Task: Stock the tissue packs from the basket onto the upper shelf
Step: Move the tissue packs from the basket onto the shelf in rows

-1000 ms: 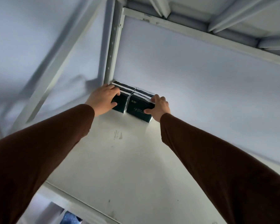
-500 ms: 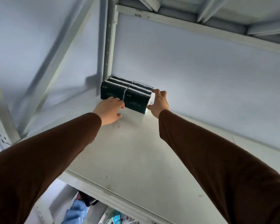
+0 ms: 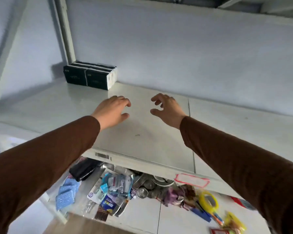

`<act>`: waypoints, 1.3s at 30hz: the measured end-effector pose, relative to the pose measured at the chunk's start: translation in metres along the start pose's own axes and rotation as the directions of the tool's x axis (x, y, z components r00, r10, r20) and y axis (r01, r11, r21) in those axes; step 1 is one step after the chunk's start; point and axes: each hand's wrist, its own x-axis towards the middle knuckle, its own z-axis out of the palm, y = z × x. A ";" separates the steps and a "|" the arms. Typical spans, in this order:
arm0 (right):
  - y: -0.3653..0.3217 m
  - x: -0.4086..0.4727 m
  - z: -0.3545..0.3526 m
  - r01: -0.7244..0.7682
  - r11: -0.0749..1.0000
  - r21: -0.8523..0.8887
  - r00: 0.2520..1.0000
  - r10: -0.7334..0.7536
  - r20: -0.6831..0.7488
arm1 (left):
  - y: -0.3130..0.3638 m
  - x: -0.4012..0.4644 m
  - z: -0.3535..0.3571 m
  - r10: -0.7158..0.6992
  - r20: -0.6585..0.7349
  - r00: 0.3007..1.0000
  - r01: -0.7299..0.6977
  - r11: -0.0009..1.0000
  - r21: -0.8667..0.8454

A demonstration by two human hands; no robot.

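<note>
Dark green tissue packs (image 3: 89, 77) with white ends stand in a tight block in the back left corner of the white upper shelf (image 3: 142, 132), against the upright post. My left hand (image 3: 112, 111) hovers over the shelf in front of and to the right of the packs, fingers loosely curled, holding nothing. My right hand (image 3: 166, 108) hovers beside it, fingers loosely curled and empty. Both hands are well clear of the packs. The basket is not in view.
A grey wall backs the shelf. Below the shelf's front edge, a lower shelf (image 3: 142, 211) holds a black pouch (image 3: 85, 168), blue packets (image 3: 67, 193), blister-packed goods and yellow-handled items (image 3: 208, 201). A red-bordered label (image 3: 191, 180) sits on the shelf lip.
Both hands let go of the tissue packs and drew back toward me across the shelf. The view tilted down, bringing the lower shelf into sight.
</note>
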 end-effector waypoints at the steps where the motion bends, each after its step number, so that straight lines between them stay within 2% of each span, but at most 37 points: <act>1: 0.009 -0.026 -0.013 0.002 1.000 -0.010 1.000 -0.002 0.006 | 0.026 -0.008 0.000 0.011 -0.006 1.000 -0.011 1.000 -0.026; 5: 0.047 -0.129 -0.067 -0.002 1.000 -0.021 1.000 0.002 0.005 | 0.130 -0.035 0.006 0.068 -0.041 0.997 -0.074 0.984 -0.163; 8: 0.065 -0.200 -0.108 0.024 1.000 -0.020 0.995 -0.025 -0.094 | 0.198 -0.055 0.006 0.132 -0.080 0.988 -0.147 0.960 -0.239; 11: 0.078 -0.272 -0.143 0.024 0.999 -0.036 0.976 -0.031 -0.214 | 0.263 -0.071 0.005 0.241 -0.163 0.957 -0.279 0.917 -0.284; 15: 0.115 -0.387 -0.172 -0.145 0.989 -0.026 0.951 0.132 -0.281 | 0.363 -0.098 0.024 0.407 -0.248 0.879 -0.473 0.810 -0.348; 18: 0.148 -0.469 -0.183 -0.289 0.957 -0.026 0.929 0.274 -0.248 | 0.435 -0.125 0.056 0.513 -0.252 0.820 -0.572 0.724 -0.387; 23: 0.203 -0.588 -0.175 -0.512 0.859 0.000 0.855 0.509 -0.101 | 0.531 -0.179 0.126 0.623 -0.052 0.780 -0.549 0.643 -0.533; 26: 0.246 -0.656 -0.167 -0.638 0.770 -0.001 0.770 0.637 -0.029 | 0.586 -0.209 0.171 0.640 0.168 0.750 -0.456 0.685 -0.569; 28: 0.277 -0.702 -0.159 -0.696 0.717 -0.017 0.717 0.697 0.008 | 0.622 -0.233 0.203 0.628 0.334 0.703 -0.367 0.723 -0.586; 33: 0.359 -0.808 -0.142 -0.836 0.547 -0.045 0.540 0.834 0.113 | 0.713 -0.276 0.282 0.582 0.596 0.553 -0.260 0.801 -0.540; 39: 0.444 -0.921 -0.114 -0.949 0.310 -0.057 0.293 0.933 0.207 | 0.825 -0.307 0.364 0.533 0.737 0.416 -0.205 0.844 -0.495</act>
